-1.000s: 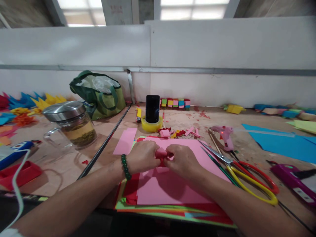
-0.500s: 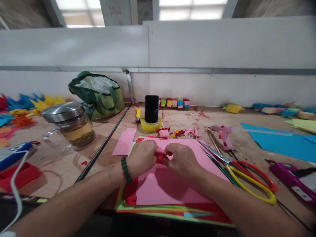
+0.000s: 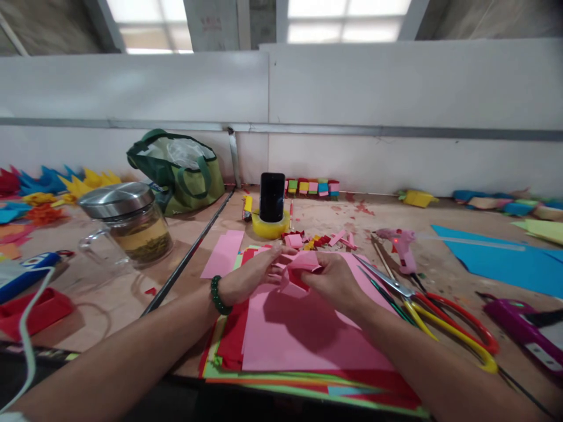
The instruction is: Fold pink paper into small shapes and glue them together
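My right hand (image 3: pixel 335 282) pinches a folded paper piece (image 3: pixel 299 268), pink outside with red showing inside, above the stack. At the left of that piece, my left hand (image 3: pixel 253 274) has its fingers stretched out and apart; whether the fingertips touch the paper I cannot tell. A green bead bracelet (image 3: pixel 219 296) circles the left wrist. Beneath both hands lies a large pink sheet (image 3: pixel 285 346) on top of red and green paper sheets (image 3: pixel 233 334). Scissors (image 3: pixel 396 284) with red and yellow handles lie right beside the stack.
Behind the stack, a phone (image 3: pixel 272 198) leans in a yellow tape roll (image 3: pixel 270 227), near paper scraps (image 3: pixel 323 241). A pink glue gun (image 3: pixel 401 243) stands at right, beside blue paper (image 3: pixel 488 252). At left are a glass tea mug (image 3: pixel 141 237) and a green bag (image 3: pixel 193 196).
My left hand has loosened its closed grip and stretched its fingers out to the left. The folded paper now shows more, held in my right hand. The view has shifted slightly.
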`<control>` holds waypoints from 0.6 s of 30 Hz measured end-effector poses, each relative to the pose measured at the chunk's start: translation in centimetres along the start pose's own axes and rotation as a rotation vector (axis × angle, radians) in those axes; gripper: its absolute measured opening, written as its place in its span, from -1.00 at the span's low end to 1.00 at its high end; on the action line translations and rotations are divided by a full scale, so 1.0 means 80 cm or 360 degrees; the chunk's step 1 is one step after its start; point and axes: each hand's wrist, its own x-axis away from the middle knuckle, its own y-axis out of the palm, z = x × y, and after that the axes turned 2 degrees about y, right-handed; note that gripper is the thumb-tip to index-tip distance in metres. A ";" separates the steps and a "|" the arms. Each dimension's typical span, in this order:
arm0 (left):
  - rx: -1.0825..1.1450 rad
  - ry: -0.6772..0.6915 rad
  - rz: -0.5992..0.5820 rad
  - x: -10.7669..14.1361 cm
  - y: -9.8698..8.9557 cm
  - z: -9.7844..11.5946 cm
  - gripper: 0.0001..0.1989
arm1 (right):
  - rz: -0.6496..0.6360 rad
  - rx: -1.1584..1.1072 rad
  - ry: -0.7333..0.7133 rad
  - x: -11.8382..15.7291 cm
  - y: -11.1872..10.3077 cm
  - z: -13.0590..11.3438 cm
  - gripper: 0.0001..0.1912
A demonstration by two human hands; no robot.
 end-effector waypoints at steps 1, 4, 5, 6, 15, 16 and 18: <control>0.0200 -0.0080 -0.0019 -0.001 0.000 -0.004 -0.57 | 0.0021 -0.0110 0.0008 0.000 0.000 0.000 -0.90; 0.0513 -0.0134 -0.0170 -0.001 0.006 -0.014 -0.62 | 0.0058 -0.0235 0.0031 0.000 -0.002 0.000 -0.91; 0.0557 -0.0137 -0.0218 0.000 0.009 -0.014 -0.63 | 0.0062 -0.0231 0.0028 0.001 -0.002 -0.001 -0.92; 0.0586 -0.0144 -0.0247 0.001 0.012 -0.015 -0.64 | 0.0068 -0.0217 0.0020 0.001 -0.002 -0.002 -0.92; 0.0552 -0.0118 -0.0237 0.005 0.022 -0.013 -0.66 | 0.0018 -0.0076 0.0012 0.007 -0.004 0.002 -0.87; 0.0476 -0.0093 -0.0183 0.005 0.021 -0.013 -0.65 | 0.0050 -0.0039 -0.0009 0.007 -0.005 0.003 -0.87; 0.0246 -0.0047 -0.0055 0.005 0.019 -0.011 -0.62 | 0.0118 0.0101 -0.0061 0.007 -0.007 0.005 -0.86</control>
